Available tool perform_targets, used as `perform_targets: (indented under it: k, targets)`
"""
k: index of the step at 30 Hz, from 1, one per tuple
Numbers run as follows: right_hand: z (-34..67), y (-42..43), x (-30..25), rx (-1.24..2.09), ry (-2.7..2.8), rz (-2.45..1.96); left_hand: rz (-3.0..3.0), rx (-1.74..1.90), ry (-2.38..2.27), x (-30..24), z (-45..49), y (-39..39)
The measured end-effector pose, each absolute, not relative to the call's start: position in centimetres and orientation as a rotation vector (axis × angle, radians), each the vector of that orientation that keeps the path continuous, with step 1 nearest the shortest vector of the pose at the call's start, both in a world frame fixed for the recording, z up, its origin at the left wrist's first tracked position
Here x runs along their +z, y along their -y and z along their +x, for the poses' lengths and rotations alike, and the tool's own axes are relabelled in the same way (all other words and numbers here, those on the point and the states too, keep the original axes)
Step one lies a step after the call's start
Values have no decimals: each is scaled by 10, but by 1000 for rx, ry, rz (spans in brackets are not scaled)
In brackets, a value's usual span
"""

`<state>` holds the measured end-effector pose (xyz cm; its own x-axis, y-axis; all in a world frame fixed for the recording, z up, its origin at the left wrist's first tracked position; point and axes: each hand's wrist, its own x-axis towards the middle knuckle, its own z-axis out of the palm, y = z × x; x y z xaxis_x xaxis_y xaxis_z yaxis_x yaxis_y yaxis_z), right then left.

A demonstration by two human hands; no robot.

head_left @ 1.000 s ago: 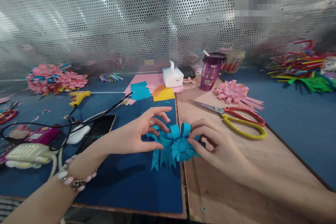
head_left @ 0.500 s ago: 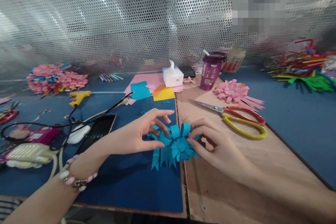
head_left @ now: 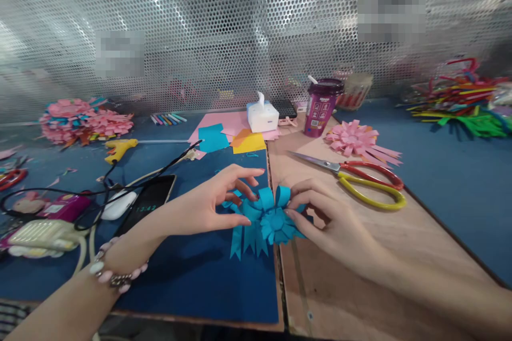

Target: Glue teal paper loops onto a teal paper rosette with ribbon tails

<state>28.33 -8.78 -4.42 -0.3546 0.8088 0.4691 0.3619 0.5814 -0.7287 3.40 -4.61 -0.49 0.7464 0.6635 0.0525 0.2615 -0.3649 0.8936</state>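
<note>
A teal paper flower (head_left: 269, 222) with looped petals and cut strips lies where the blue mat (head_left: 192, 272) meets the wooden board (head_left: 360, 287). My left hand (head_left: 212, 203) pinches its left petals between thumb and fingers, with the index finger stretched above. Fingers of my right hand (head_left: 328, 219) are curled on the flower's right side, gripping petals there.
Red and yellow scissors (head_left: 360, 178), a pink paper flower (head_left: 354, 138) and a purple cup (head_left: 322, 106) lie behind on the right. A phone (head_left: 150, 205), cables, a yellow glue gun (head_left: 120, 148), coloured paper sheets (head_left: 228, 136) and a white box (head_left: 262, 115) sit to the left and behind.
Almost nothing differs; both hands stay on the teal flower, with only slight finger shifts.
</note>
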Motion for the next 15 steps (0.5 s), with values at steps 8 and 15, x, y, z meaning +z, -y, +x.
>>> perform_targets:
  k: [8,15]
  targets:
    - [287,88,-44,246,2014,-781,1874,628,-621,-3,37,48]
    - [308,83,-37,-63,2175,-591,1618,639,-481,5,38,54]
